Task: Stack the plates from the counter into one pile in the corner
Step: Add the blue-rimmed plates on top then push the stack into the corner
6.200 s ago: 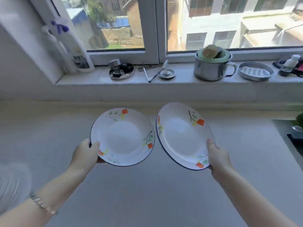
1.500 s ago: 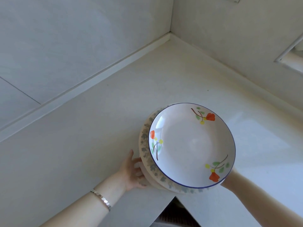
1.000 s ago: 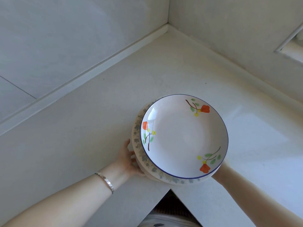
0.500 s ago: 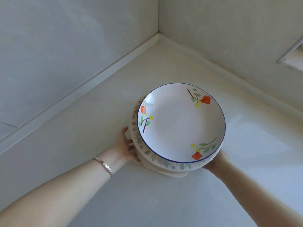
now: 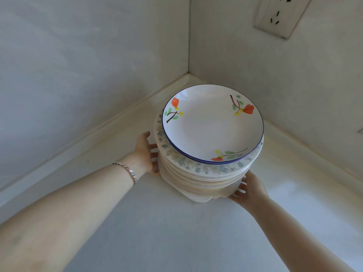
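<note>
The pile of plates (image 5: 206, 173) stands on the pale counter (image 5: 176, 232), near the corner where two tiled walls (image 5: 78, 55) meet. On top of the pile lies a white plate with a blue rim (image 5: 213, 124) and orange flowers; just under it a wider plate with a grey-blue leaf border (image 5: 196, 169) shows, and below that several cream plates, the lowest with a wavy edge.

The left hand (image 5: 146, 152) is pressed flat against the left side of the pile, its fingers (image 5: 154, 154) slightly spread and touching the lower plates; a silver bracelet (image 5: 128, 171) circles that wrist. The right hand (image 5: 249, 191) cups the pile's lower right side, its fingers (image 5: 240, 188) spread against the bottom plates.

Between the pile and the corner a narrow strip of counter lies bare, with a raised ledge (image 5: 117, 118) along the wall's foot. Above and right of the pile a wall socket (image 5: 279, 14) sits on the right-hand wall.
</note>
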{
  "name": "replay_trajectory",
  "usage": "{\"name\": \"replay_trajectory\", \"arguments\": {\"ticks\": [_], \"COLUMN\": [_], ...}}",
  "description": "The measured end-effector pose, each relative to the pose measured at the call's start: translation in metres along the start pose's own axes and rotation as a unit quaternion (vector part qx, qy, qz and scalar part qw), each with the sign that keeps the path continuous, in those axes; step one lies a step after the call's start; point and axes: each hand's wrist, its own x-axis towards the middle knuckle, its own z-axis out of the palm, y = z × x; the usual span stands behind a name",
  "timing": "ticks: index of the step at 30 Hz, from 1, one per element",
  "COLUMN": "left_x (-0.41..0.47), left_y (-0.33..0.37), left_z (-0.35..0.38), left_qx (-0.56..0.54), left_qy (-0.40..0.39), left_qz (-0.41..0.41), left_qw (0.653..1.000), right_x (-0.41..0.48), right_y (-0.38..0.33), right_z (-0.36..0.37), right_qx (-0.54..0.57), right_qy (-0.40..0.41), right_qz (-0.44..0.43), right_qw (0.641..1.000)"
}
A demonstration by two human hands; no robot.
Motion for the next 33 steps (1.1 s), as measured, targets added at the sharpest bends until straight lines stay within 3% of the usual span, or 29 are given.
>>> {"name": "replay_trajectory", "arguments": {"ticks": [7, 16, 22, 33], "left_x": [0.026, 0.004, -0.001, 0.038], "left_y": [-0.018, -0.097, -0.084, -0.024], "left_z": [0.004, 0.019, 0.026, 0.030], "left_qx": [-0.148, -0.054, -0.043, -0.027], "left_qy": [0.036, 0.013, 0.032, 0.042], "left_qz": [0.096, 0.093, 0.097, 0.110], "left_qw": [0.984, 0.994, 0.994, 0.993], "right_x": [0.025, 0.032, 0.034, 0.057], "right_y": [-0.011, -0.004, -0.011, -0.034], "right_z": [0.004, -0.012, 0.000, 0.055], "right_qx": [-0.010, -0.097, -0.125, -0.108], "right_qy": [-0.016, -0.051, 0.007, 0.000], "right_qz": [-0.025, -0.060, -0.082, -0.095], "right_qw": [0.999, 0.992, 0.989, 0.990]}}
